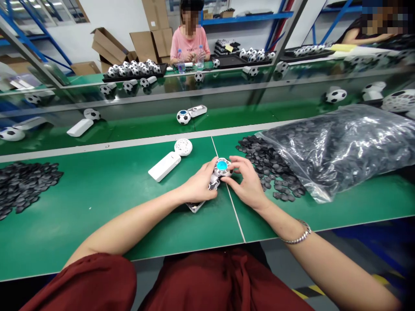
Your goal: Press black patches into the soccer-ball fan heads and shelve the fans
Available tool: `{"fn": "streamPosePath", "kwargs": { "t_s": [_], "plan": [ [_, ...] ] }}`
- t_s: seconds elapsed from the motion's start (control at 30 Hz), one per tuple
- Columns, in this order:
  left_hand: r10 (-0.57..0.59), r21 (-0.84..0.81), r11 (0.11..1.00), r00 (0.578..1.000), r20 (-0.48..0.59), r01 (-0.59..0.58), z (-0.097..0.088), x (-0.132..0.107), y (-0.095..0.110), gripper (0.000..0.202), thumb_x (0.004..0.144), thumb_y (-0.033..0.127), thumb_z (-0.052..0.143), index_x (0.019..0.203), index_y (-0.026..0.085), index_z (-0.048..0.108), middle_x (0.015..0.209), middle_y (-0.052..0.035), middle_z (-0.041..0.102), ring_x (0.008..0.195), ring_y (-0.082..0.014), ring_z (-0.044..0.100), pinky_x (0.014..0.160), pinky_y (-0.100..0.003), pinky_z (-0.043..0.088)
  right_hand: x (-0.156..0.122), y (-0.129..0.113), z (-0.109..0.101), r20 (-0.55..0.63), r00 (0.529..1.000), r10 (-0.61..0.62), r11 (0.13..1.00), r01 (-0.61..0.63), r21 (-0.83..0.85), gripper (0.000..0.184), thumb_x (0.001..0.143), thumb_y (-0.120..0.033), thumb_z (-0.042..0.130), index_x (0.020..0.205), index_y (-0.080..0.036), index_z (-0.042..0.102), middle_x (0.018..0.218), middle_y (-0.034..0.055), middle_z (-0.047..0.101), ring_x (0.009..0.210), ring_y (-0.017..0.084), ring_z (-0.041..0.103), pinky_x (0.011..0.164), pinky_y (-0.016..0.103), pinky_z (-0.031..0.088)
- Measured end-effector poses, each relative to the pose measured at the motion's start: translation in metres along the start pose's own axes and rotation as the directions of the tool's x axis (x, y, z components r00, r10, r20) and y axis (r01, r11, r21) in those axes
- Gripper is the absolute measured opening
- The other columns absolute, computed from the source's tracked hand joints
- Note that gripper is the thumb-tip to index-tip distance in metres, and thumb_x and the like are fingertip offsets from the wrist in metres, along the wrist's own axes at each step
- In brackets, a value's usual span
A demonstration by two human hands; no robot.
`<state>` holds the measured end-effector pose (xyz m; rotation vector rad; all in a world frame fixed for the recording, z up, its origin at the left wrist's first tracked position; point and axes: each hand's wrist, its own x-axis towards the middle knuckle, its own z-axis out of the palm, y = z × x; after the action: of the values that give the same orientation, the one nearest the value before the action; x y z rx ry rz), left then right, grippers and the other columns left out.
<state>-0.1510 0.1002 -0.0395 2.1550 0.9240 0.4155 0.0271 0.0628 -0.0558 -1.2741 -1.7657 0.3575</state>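
Observation:
My left hand (201, 183) is wrapped round a small handheld fan with a football-patterned round head (222, 166), holding it low over the green table. A bright blue disc sits in the middle of that head, facing up. Its open handle (194, 207) shows below my palm, mostly hidden. My right hand (248, 183) closes on the head's right edge with thumb and fingertips; any small piece between them is hidden. Beyond my left hand lies another white fan (165, 165). Loose black patches (282, 172) are spread just past my right hand.
A clear plastic bag (343, 147) full of black patches lies at right. Another patch pile (26, 185) lies at left. Across the table edge, a green conveyor (139, 125) carries several football-headed fans (183, 116). A co-worker in pink (189, 43) sits opposite, near trays of balls.

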Motion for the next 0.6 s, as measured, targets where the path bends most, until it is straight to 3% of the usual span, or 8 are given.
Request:
{"fn": "streamPosePath", "kwargs": {
  "t_s": [0.17, 0.6],
  "plan": [
    [-0.019, 0.024, 1.0, 1.0, 0.004, 0.019, 0.0023, 0.0008, 0.001, 0.096, 0.062, 0.018, 0.056, 0.141, 0.009, 0.002, 0.144, -0.0175, 0.018, 0.134, -0.0278, 0.019, 0.109, -0.039, 0.022, -0.0014, 0.0031, 0.0013, 0.063, 0.998, 0.029, 0.997, -0.033, 0.063, 0.04, 0.082, -0.03, 0.056, 0.12, -0.023, 0.045, 0.127, 0.0088, 0.046, 0.118, 0.024, 0.042, 0.087, 0.038, 0.048],
    [-0.056, 0.045, 0.997, 0.997, -0.05, 0.059, 0.0102, 0.0008, 0.0058, 0.095, 0.063, 0.017, 0.055, 0.141, 0.011, 0.001, 0.142, -0.0184, 0.019, 0.134, -0.0275, 0.019, 0.109, -0.041, 0.021, 0.0034, 0.0084, 0.0008, 0.113, 0.993, 0.041, 0.991, -0.055, 0.126, 0.037, 0.083, -0.035, 0.054, 0.118, -0.024, 0.049, 0.126, 0.0084, 0.047, 0.115, 0.026, 0.044, 0.077, 0.037, 0.054]
  ]
}}
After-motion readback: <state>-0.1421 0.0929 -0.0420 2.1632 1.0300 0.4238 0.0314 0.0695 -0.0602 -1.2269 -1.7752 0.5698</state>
